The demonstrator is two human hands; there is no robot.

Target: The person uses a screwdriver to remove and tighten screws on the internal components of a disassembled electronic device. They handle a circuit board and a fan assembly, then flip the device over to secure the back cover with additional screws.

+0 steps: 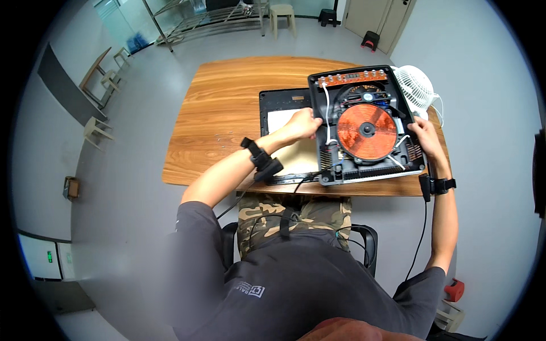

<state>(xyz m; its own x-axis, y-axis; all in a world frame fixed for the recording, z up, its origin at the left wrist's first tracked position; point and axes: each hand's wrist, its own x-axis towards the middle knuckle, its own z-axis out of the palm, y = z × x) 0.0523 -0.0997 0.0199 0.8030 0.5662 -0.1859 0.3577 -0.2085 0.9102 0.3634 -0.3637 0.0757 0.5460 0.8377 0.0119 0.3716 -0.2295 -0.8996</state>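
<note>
Left of both grips, a wood-grain table (213, 102) spreads out, a few small thin pieces lying on it, too fine to identify. Next comes a black-framed cooker cover (296, 159) with a pale inner panel; it lies flat under the left forearm, its right part hidden beneath the cooker base.

The left hand (301, 123), a black strap unit (264, 162) on its wrist, is clenched on the base's left wall, thumb along the rim, about halfway along that side. The hand is directly over the cover, so it is the nearer of the two to it.

Between the grips sits the uncovered induction cooker base (367, 128), inner side up. Its slightly longer axis runs away from the body, the far end leaning a little left. Just inside the left grip runs a white cable (327, 111); midway between the hands is the round copper coil (352, 136), and beyond them the orange control board (352, 77) spans the far end. Whether the base rests on the cover or hangs just above it, I cannot tell.

The right hand (427, 136) grasps the opposite wall at about the same level, fingers over the rim. Beyond that grip, near the base's far right corner, stands a white desk fan (416, 88).
</note>
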